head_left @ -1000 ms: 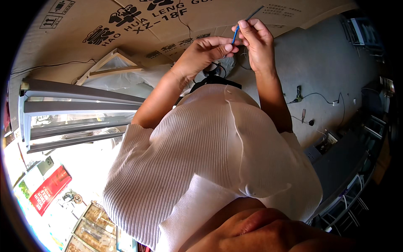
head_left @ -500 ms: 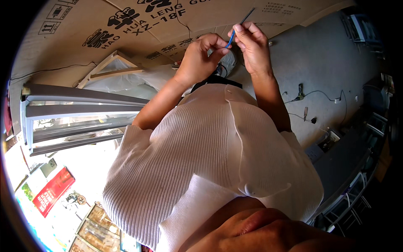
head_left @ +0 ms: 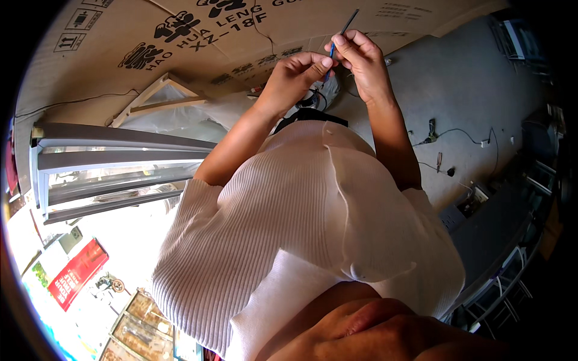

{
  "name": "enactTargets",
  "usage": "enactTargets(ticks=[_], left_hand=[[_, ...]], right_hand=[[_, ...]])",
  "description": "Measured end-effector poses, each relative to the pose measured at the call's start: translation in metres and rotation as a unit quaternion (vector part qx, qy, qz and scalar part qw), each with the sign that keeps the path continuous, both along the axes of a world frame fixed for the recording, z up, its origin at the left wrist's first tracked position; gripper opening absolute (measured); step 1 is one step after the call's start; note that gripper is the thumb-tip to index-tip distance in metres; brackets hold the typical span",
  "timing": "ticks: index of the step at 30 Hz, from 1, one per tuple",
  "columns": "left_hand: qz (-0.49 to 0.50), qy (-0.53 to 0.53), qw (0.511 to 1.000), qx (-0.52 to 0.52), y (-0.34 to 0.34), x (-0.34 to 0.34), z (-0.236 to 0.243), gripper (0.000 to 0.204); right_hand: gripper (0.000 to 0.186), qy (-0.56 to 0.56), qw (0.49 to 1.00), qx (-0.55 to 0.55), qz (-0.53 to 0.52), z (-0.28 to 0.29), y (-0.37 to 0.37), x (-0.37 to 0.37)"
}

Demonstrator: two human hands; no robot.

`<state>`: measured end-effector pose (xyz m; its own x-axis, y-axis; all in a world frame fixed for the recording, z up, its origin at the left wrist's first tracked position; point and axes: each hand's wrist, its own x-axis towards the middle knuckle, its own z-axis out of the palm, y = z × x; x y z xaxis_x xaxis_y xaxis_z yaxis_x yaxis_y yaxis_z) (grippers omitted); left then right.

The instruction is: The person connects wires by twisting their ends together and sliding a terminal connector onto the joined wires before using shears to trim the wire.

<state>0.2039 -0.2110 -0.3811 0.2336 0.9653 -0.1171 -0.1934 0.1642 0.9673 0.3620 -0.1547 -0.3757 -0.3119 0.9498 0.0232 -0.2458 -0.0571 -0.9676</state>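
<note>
Out in front of my chest, my two hands hold a thin wire-like strip (head_left: 349,21), dark at its upper end and blue lower down. My left hand (head_left: 296,79) is closed, its thumb and index finger pinching the blue part. Just to the right and slightly higher, my right hand (head_left: 365,65) pinches the same piece between thumb and fingers. The dark end sticks up above the right fingers, and a short blue end shows below the left fingertips. The fingers of both hands nearly touch and hide the middle of the strip.
Large cardboard (head_left: 120,36) with printing rises beyond my hands. A triangular wooden frame (head_left: 168,105) with clear plastic leans at the left, near grey metal-framed panels (head_left: 126,141). Cables and a black plug (head_left: 450,172) lie on the grey floor (head_left: 463,90). A dark bench (head_left: 487,228) stands right.
My left hand has shifted right along the strip, closer to my right hand. The strip stands a little more upright, and its blue end now shows below the left fingers.
</note>
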Motion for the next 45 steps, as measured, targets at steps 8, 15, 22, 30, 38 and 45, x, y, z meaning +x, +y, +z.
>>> enactTargets(ticks=[8, 15, 22, 30, 38, 45], left_hand=[[0.009, 0.007, 0.999, -0.032, 0.001, 0.0, 0.004, 0.025], [0.015, 0.089, 0.996, -0.009, -0.003, -0.003, -0.009, 0.02], [-0.036, -0.023, 0.997, -0.065, -0.004, -0.008, 0.011, 0.021], [0.01, 0.079, 0.996, 0.03, -0.007, -0.007, -0.003, 0.019], [0.057, -0.069, 0.996, -0.017, -0.009, -0.005, -0.005, 0.015], [0.13, -0.053, 0.989, 0.04, -0.013, 0.006, -0.009, 0.014]], right_hand=[[0.013, 0.008, 1.0, -0.002, -0.005, -0.003, -0.005, 0.002], [0.014, 0.01, 1.0, 0.024, -0.004, -0.014, -0.01, -0.001], [0.015, -0.022, 0.999, 0.025, -0.004, 0.002, 0.003, 0.0], [0.016, 0.009, 0.999, 0.033, -0.025, -0.003, 0.002, -0.004], [0.03, -0.082, 0.996, -0.017, 0.021, 0.013, -0.002, -0.008], [0.023, -0.003, 0.998, 0.063, 0.01, 0.002, -0.015, -0.022]])
